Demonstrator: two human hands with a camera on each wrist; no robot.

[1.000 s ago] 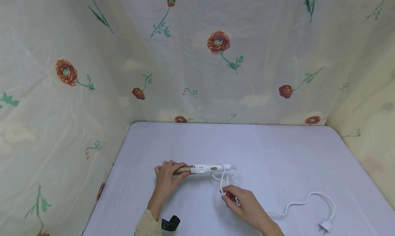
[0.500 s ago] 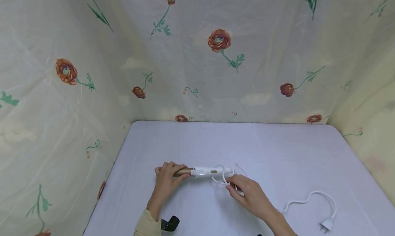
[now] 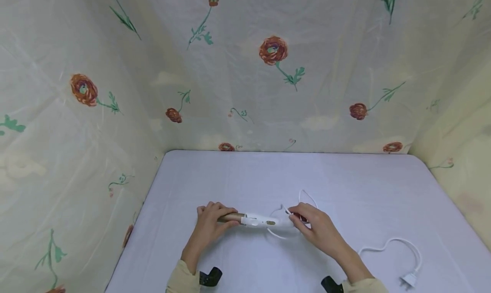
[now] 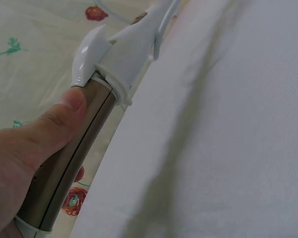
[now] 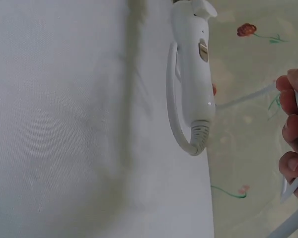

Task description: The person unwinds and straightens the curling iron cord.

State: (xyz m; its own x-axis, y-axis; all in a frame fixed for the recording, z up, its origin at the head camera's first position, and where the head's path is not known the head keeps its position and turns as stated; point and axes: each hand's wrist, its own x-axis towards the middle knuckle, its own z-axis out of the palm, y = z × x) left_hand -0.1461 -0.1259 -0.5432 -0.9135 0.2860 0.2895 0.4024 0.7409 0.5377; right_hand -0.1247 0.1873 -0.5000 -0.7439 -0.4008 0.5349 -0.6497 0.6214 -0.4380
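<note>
A curling iron (image 3: 258,220) with a white handle and a gold-brown barrel lies crosswise between my hands, over the table. My left hand (image 3: 209,220) grips the barrel; in the left wrist view its thumb (image 4: 64,119) presses along the barrel just below the white clamp lever (image 4: 89,54). My right hand (image 3: 316,227) holds the white power cord (image 5: 172,99) near the handle's tail end, its fingers curled round a strand. One stretch of cord bends back from the tail along the handle, and a loop rises behind the right hand.
The cord's far part curves over the white table (image 3: 230,178) to a plug (image 3: 408,279) at the front right. Flowered cloth (image 3: 326,71) walls the table at the back and both sides. Dark wrist devices (image 3: 210,277) sit at both sleeves.
My right hand has moved up and to the right with the cord, from in front of the handle to beside its tail. The iron's tail has dipped slightly; my left hand keeps its grip.
</note>
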